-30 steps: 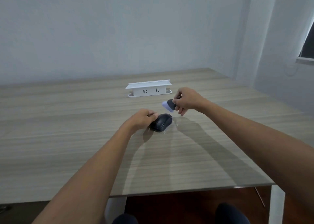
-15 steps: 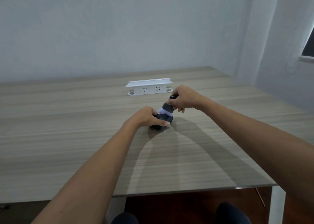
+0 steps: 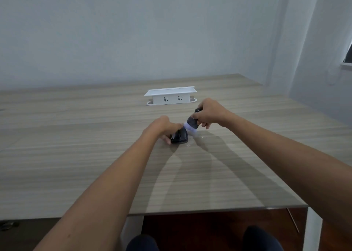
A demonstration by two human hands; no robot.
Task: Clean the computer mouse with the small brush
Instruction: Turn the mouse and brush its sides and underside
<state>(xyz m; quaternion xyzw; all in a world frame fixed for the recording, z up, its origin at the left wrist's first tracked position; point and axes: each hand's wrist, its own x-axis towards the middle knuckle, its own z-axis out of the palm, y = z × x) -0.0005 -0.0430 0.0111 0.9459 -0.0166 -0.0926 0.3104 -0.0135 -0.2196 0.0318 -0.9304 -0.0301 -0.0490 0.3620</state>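
Note:
A black computer mouse (image 3: pixel 180 137) rests on the wooden table (image 3: pixel 76 155), tipped up on its side. My left hand (image 3: pixel 162 127) grips it from the left, fingers over its top and thumb low at its near side. My right hand (image 3: pixel 208 113) holds a small brush (image 3: pixel 191 125) with a dark handle and pale bristles. The bristles point down and left and touch the mouse's far right edge. Most of the brush handle is hidden inside my right fist.
A white power socket box (image 3: pixel 170 97) stands behind the hands near the table's middle. The near table edge (image 3: pixel 209 210) runs just above my knees, with a white table leg (image 3: pixel 312 229) at the right. A wall stands behind the table.
My right hand brought the brush down from above the mouse onto it, then swept to its right edge. My left hand closed over the mouse and tipped it onto its side.

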